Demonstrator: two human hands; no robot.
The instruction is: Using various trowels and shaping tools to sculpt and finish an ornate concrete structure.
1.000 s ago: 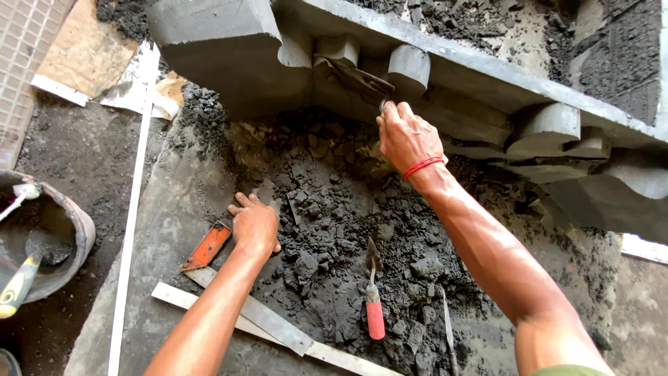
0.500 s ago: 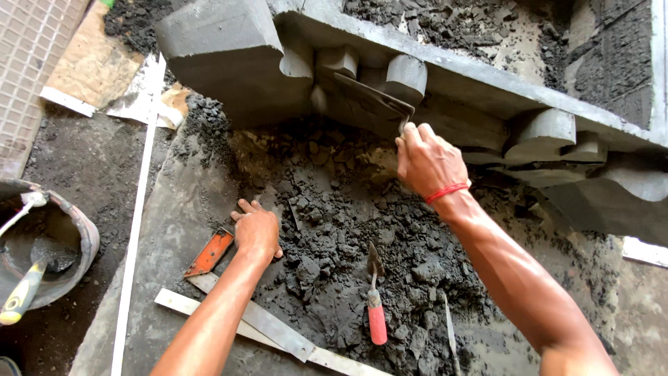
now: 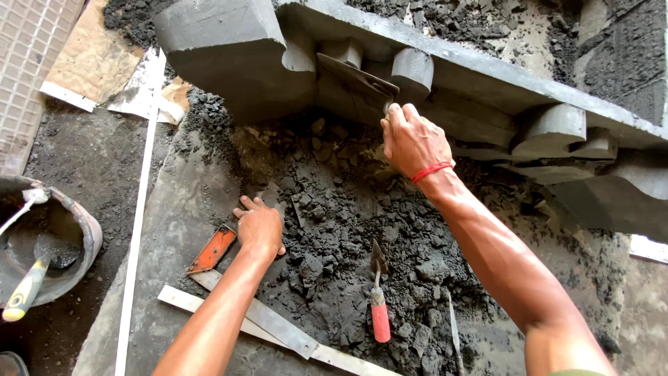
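Grey concrete floor point(image 3: 174, 230) strewn with dark mortar rubble point(image 3: 362, 230) under bright daylight; tiled surface point(image 3: 28, 56) at the upper left corner; rough dark wall point(image 3: 626, 63) at the upper right; torn cardboard point(image 3: 94, 59) beside a white strip point(image 3: 139, 209).

A heap of mortar rubble point(image 3: 362, 230) lies below the moulded cornice point(image 3: 417, 76). On the heap's near part stands a small trowel point(image 3: 379, 299); at its left edge, a flat scraper point(image 3: 213, 249). Nearer than the heap lies a straightedge point(image 3: 264, 320), and well left of it a bucket point(image 3: 83, 230).
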